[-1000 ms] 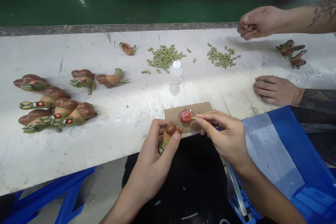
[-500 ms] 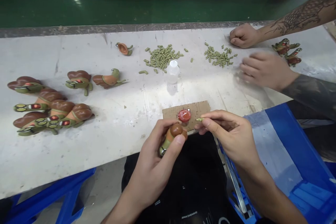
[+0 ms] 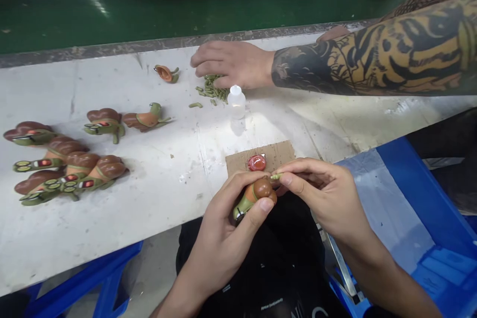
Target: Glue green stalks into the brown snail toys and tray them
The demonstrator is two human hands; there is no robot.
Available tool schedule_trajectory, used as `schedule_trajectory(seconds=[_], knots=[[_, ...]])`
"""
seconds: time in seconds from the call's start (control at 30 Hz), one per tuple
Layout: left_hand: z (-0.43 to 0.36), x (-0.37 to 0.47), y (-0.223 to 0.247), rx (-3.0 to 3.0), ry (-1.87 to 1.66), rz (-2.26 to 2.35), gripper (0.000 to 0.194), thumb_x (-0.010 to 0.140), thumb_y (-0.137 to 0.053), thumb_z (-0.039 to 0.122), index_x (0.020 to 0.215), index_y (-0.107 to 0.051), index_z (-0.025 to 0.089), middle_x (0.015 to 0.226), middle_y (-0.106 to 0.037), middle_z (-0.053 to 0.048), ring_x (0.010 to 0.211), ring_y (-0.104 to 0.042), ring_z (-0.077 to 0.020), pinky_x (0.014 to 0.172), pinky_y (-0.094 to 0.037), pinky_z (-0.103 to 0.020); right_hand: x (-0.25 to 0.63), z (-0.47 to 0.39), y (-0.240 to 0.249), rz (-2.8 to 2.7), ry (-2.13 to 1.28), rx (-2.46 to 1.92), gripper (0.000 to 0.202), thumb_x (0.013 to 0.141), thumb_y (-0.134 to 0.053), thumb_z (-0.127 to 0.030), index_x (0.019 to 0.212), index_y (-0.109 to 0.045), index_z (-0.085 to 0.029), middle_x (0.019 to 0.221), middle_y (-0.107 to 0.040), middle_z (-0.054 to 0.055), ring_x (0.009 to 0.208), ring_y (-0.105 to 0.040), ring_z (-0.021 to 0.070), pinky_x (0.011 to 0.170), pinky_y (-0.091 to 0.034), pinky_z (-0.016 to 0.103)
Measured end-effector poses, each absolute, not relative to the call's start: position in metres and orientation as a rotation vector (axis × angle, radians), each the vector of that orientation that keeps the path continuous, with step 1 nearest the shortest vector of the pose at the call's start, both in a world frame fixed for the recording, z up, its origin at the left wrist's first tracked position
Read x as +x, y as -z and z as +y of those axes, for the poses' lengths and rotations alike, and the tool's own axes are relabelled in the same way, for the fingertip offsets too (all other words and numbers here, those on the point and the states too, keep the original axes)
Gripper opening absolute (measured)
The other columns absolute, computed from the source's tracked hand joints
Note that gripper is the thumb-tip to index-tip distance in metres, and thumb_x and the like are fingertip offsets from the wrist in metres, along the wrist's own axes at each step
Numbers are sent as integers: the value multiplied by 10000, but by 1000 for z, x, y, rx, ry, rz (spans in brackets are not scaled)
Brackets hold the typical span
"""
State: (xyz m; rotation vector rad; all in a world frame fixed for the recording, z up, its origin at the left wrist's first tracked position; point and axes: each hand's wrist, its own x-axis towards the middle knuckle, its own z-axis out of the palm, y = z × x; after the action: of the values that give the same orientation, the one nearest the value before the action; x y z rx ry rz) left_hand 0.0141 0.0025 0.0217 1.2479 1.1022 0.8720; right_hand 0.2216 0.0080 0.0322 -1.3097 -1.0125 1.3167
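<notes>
My left hand (image 3: 227,228) is wrapped round a small figurine (image 3: 253,196) with a glossy brown rounded part, an orange band and a green end. Between thumb and forefinger, my right hand (image 3: 320,191) pinches a small green piece (image 3: 276,176). That piece is at the figurine's far edge, close to my left fingertips; I cannot tell whether it touches. Just beyond my hands lies a piece of cardboard (image 3: 281,151) bearing a small red object with a shiny top (image 3: 257,162).
A co-worker's tattooed arm (image 3: 372,54) crosses the white table (image 3: 179,149), its hand over a pile of small green pieces (image 3: 212,90). A clear bottle (image 3: 236,104) stands nearby. Several figurines (image 3: 80,161) lie at left; a blue crate (image 3: 406,174) is at right.
The green piece in my right hand has come up to the figurine, which has shifted slightly right. The co-worker's hand has reached left over the green pile.
</notes>
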Motion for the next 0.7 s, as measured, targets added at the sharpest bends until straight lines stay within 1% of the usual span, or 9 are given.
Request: schedule_trajectory(seconds=[0.07,0.17,0.27,0.37,0.47,0.57,0.7], knots=[[3,15,-22,1251,-862,1105,186,1154,-800,334,1326,-857,377,1285,-867,29,1188,-814,-190,1072,-638,-300,221,8,-32,-1015,-1306,-1323,118,991,-935,-167,992,-977,-278,917,-934,-1,774,-914,173,759,-768,205],[3,17,-23,1253,-840,1113,177,1154,-800,349,1322,-856,358,1284,-867,8,1175,-815,-211,1064,-641,-330,222,7,-31,-1019,-1298,-1332,119,981,-937,-168,984,-977,-280,918,-932,1,791,-916,190,763,-780,236],[2,17,-23,1281,-821,1110,158,1160,-789,345,1308,-843,343,1262,-863,0,1171,-819,-216,1054,-637,-335,223,7,-30,-1059,-1282,-1334,117,976,-943,-174,972,-971,-287,919,-927,-10,802,-909,178,771,-768,225],[1,16,-23,1331,-821,1106,154,1162,-785,326,1310,-824,346,1266,-853,2,1186,-814,-214,1057,-629,-330,225,6,-28,-1137,-1260,-1345,133,1000,-928,-171,984,-963,-298,946,-924,-23,850,-902,159,805,-742,206],[3,14,-25,1408,-826,1092,157,1177,-763,306,1322,-808,347,1265,-839,-7,1195,-803,-225,1054,-623,-341,227,3,-29,-1249,-1219,-1350,142,1022,-916,-166,993,-950,-301,974,-922,-27,901,-891,159,840,-717,218],[8,12,-29,1505,-787,1047,154,1193,-731,276,1314,-785,355,1218,-826,4,1149,-789,-211,1034,-610,-330,231,0,-35,-1320,-1188,-1369,134,1050,-898,-175,998,-928,-294,976,-918,-36,886,-877,159,812,-689,228],[13,9,-33,1610,-698,982,165,1196,-707,236,1312,-760,341,1148,-803,12,1046,-775,-186,957,-603,-301,240,2,-47,-1532,-1135,-1433,186,1092,-839,-137,981,-892,-277,967,-906,-47,870,-848,158,818,-655,251]])
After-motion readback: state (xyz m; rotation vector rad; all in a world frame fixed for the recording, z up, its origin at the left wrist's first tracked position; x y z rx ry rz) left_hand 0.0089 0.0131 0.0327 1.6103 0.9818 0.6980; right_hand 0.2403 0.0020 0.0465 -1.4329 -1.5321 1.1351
